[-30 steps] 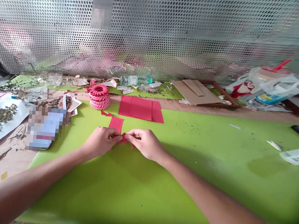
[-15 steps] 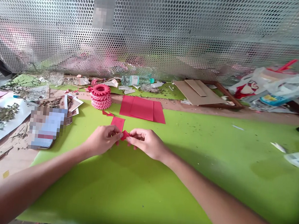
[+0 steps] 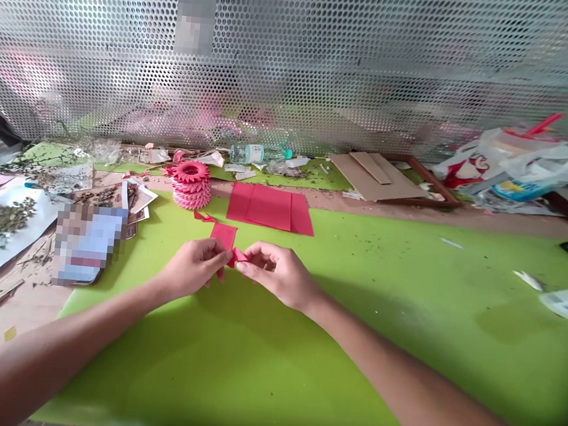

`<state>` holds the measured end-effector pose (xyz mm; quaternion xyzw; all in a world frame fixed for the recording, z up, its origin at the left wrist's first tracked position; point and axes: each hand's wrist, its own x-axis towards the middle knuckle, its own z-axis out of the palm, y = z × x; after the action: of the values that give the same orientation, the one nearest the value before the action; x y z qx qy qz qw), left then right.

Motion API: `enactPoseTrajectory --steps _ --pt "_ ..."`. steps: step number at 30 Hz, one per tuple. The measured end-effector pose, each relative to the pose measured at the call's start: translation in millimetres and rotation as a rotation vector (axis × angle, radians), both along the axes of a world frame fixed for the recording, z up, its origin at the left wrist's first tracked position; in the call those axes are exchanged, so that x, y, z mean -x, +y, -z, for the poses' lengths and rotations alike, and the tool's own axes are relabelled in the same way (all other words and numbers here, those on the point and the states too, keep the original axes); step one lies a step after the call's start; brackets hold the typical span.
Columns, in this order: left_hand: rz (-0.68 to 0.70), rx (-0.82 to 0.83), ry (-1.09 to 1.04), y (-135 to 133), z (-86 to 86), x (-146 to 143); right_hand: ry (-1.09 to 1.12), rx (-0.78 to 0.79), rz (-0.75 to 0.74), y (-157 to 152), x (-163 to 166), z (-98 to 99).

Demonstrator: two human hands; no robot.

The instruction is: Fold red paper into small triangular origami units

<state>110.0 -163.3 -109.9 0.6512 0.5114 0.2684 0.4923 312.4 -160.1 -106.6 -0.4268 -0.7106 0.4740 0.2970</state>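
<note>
A small folded piece of red paper [image 3: 238,255] is pinched between my two hands above the green tabletop. My left hand [image 3: 199,262] grips its left side with thumb and fingers closed. On its right side, my right hand [image 3: 275,272] holds the edge between thumb and index finger. Just behind my left hand lies a red paper strip [image 3: 223,234], its near end hidden by the fingers. Farther back are a few small folded red pieces [image 3: 206,217] and a ring-shaped stack of pink and red folded paper [image 3: 192,184]. Larger red paper sheets [image 3: 272,207] lie flat to the right.
A phone [image 3: 92,248] lies at the left beside dried plant bits and cards. Along the back stand a plastic bottle [image 3: 259,154], cardboard [image 3: 375,176] in a wooden frame and a plastic bag [image 3: 519,169]. A perforated metal panel [image 3: 299,54] rises behind.
My right thumb and fingers have shifted slightly on the red paper, and a flap on its right side now sticks out differently. My left hand stays nearly in place.
</note>
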Motion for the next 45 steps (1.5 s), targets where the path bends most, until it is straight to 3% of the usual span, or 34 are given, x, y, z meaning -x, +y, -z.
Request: enactPoseTrajectory --steps 5,11,14,18,20,22,26,28,31,34,40,45 --pt "0.043 0.038 -0.057 -2.3 -2.6 2.5 0.057 0.013 0.007 0.2 0.3 1.6" --pt "0.221 -0.496 0.164 0.2 0.8 10.9 0.172 0.248 -0.118 6.0 -6.7 1.1" --pt "0.234 -0.638 0.203 0.8 4.9 9.1 0.184 0.347 -0.216 7.8 -8.3 0.9" --pt "0.021 -0.567 0.158 -1.3 5.0 5.5 0.193 0.351 -0.228 7.1 -7.8 2.0" --pt "-0.014 -0.484 0.095 -1.9 3.7 5.9 0.205 0.346 -0.216 6.7 -7.8 2.4" --pt "0.049 -0.479 0.037 -1.5 2.8 7.8 0.228 0.355 -0.227 6.9 -8.6 2.4" --pt "0.229 -0.656 0.018 0.1 4.0 10.6 0.241 0.368 -0.265 9.0 -11.6 1.9" --pt "0.222 -0.711 0.019 -0.4 4.9 9.5 0.238 0.374 -0.282 9.6 -12.7 1.3" --pt "0.063 -0.666 0.017 -3.1 4.4 5.8 0.242 0.375 -0.280 8.6 -12.6 0.3" --pt "-0.045 -0.505 -0.055 -6.1 2.1 1.9 0.253 0.368 -0.263 6.4 -10.7 0.3" --pt "-0.034 -0.211 -0.229 -8.0 3.9 -2.0 0.218 0.319 -0.208 4.0 -8.1 1.6" --pt "-0.021 -0.170 -0.235 -8.5 7.7 -1.7 0.219 0.294 -0.158 3.8 -6.4 0.0"
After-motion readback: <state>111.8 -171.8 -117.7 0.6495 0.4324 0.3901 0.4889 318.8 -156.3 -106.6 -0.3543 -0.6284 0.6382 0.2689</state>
